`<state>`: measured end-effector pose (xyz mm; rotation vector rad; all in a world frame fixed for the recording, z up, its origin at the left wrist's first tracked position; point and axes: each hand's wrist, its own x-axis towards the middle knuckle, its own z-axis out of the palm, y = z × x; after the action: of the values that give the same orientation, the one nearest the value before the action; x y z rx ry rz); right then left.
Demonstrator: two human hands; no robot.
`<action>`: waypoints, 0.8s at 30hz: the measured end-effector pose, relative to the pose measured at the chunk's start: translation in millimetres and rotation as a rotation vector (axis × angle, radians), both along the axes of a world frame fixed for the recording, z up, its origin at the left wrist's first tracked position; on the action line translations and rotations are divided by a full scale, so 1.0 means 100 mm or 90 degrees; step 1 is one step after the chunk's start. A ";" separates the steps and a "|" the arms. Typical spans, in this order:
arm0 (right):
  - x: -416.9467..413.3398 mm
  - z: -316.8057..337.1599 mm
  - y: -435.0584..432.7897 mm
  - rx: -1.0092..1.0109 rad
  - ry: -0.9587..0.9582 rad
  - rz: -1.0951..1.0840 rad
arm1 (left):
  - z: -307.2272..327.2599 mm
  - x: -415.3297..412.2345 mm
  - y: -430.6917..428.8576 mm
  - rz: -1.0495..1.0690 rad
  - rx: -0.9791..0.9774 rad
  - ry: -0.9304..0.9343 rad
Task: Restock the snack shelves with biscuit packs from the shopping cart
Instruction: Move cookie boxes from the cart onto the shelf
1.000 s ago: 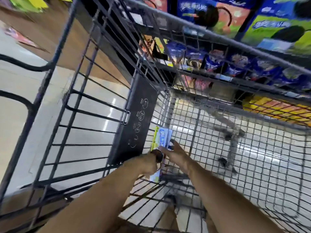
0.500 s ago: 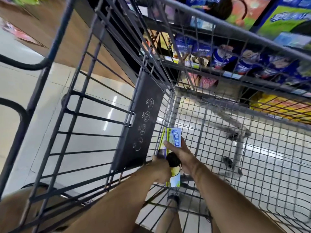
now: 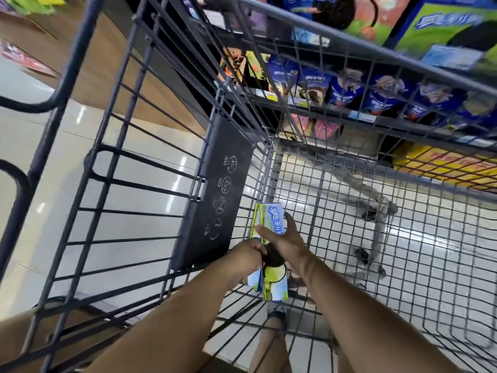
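Biscuit pack [image 3: 269, 219] has risen beside the cart [image 3: 215, 184] wall; right hand [image 3: 286, 239] and, seemingly, left hand [image 3: 246, 255] fingers grip it.

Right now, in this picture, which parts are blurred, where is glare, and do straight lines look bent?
Head view: the blue shelf packs and the upper-left corner are smeared by motion blur. In the same head view, the biscuit pack is fairly sharp. White light streaks glare on the glossy floor. The shopping cart bars splay outward, which is wide-angle distortion.

Cart panel [image 3: 215, 195] shows round icons marked NO, NO, NO, YES; biscuit pack [image 3: 273, 222] lettering too blurred
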<state>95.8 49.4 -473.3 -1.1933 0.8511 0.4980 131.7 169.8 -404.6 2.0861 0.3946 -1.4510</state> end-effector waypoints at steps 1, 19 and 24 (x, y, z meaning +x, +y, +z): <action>0.00 0.01 -0.08 -0.004 0.009 0.005 | -0.03 0.01 -0.06 0.007 0.018 -0.021; -0.31 -0.10 -0.79 -0.003 0.172 -0.044 | -0.48 -0.11 -0.35 0.141 0.081 -0.105; -0.20 -0.02 -0.55 0.021 0.120 -0.039 | -0.47 -0.12 -0.30 0.233 -0.023 0.008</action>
<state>76.2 -5.2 -475.6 -1.0984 1.0336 0.5789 119.9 139.6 -451.3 1.8584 0.7081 -1.2430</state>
